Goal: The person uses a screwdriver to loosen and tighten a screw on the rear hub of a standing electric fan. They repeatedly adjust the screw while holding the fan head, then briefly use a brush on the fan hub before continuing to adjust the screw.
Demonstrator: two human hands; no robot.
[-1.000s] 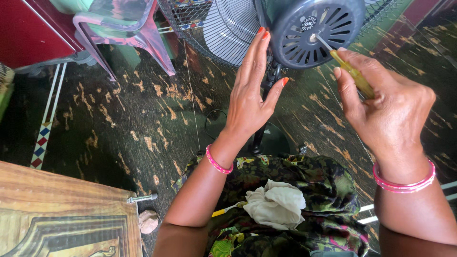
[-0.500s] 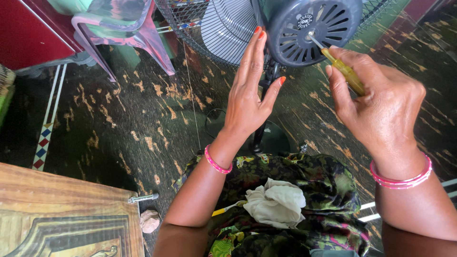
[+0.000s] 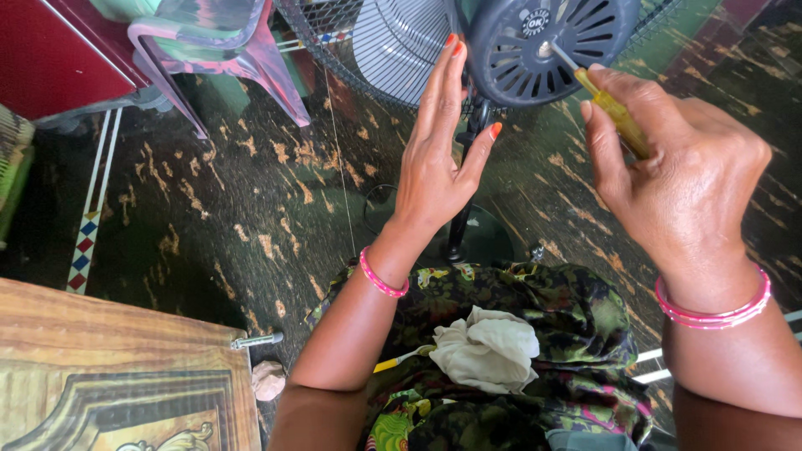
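Since the earlier frame, right hand (image 3: 685, 184) has shifted slightly right – screwdriver (image 3: 614, 117) tip now on the fan motor housing (image 3: 547, 46), upper centre of frame.

Right-hand fingers are curled shut around the yellow handle; left hand (image 3: 434, 159) is flat and open, holding nothing, fingertips near the housing edge. Judged stiff, light, smooth – grip the handle mid-length. White cloth (image 3: 489, 347) lies on the lap, lower centre.
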